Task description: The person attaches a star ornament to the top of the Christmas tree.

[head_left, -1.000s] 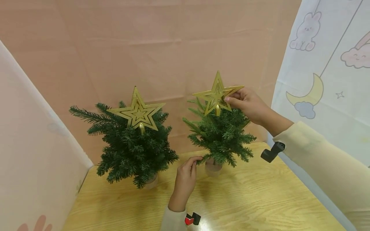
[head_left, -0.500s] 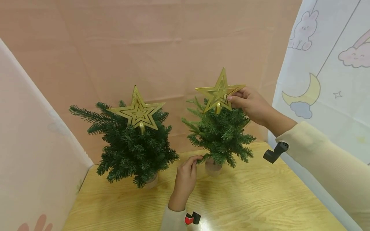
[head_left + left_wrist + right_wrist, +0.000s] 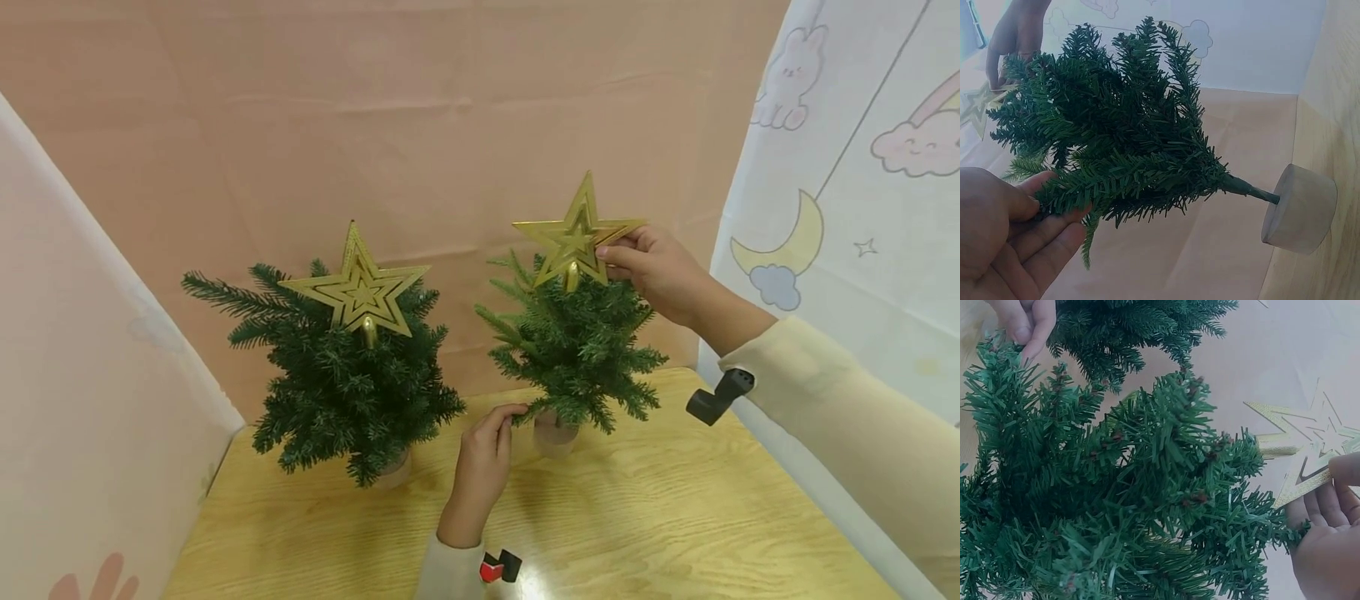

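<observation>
My right hand [image 3: 663, 271] pinches a gold star tree topper [image 3: 577, 237] by its right side, at the top of the right small Christmas tree [image 3: 581, 358]. In the right wrist view the topper's tube [image 3: 1277, 445] sits by the branch tips; whether a tip is inside it I cannot tell. Low on the same tree, my left hand [image 3: 482, 454] pinches the tip of a branch [image 3: 1072, 190] between thumb and fingers. That tree stands on a round pale base [image 3: 1300, 209].
To the left stands a second small Christmas tree [image 3: 352, 400] with another gold star topper [image 3: 360, 292] on it. Both are on a wooden table [image 3: 637, 517]. A pinkish cloth [image 3: 337, 125] hangs behind, and a patterned white cloth [image 3: 847, 275] on the right.
My right hand has moved the held star slightly up and to the right. The left hand keeps its pinch on the branch, and the left tree stands as before.
</observation>
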Available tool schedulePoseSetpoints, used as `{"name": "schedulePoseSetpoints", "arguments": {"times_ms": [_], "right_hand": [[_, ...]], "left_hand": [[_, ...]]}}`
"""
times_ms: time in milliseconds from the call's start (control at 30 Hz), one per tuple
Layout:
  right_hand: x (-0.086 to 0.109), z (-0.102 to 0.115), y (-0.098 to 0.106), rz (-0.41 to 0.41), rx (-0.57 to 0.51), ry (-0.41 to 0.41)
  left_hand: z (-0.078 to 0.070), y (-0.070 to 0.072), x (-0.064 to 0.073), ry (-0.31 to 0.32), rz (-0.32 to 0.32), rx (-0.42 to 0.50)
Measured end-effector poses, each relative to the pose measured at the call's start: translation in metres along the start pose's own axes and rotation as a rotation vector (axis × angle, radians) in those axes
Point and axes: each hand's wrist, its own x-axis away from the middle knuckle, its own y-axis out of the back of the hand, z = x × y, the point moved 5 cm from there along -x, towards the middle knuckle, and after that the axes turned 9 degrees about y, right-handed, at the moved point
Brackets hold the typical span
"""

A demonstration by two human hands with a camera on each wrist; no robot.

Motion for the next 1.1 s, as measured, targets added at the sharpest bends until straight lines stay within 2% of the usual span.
{"name": "schedulePoseSetpoints", "arguments": {"times_ms": [300, 500, 767, 1100], "right_hand": [[-0.0035, 0.0001, -0.0033, -0.003, -0.042, 0.023], [-0.0038, 0.0002, -0.0036, -0.014, -0.123, 0.04], [-0.0036, 0.0009, -0.0017, -0.037, -0.231, 0.102], [-0.0028, 0.0039, 0.0039, -0.121, -0.358, 0.148]], "left_hand": [[-0.0003, 0.0029, 0.0007, 0.005, -0.01, -0.014], [0.0003, 0.0022, 0.0005, -0.007, -0.009, -0.017], [0.0, 0.0008, 0.0001, -0.007, -0.008, -0.015], [-0.001, 0.0, 0.0005, -0.017, -0.011, -0.018]]}}
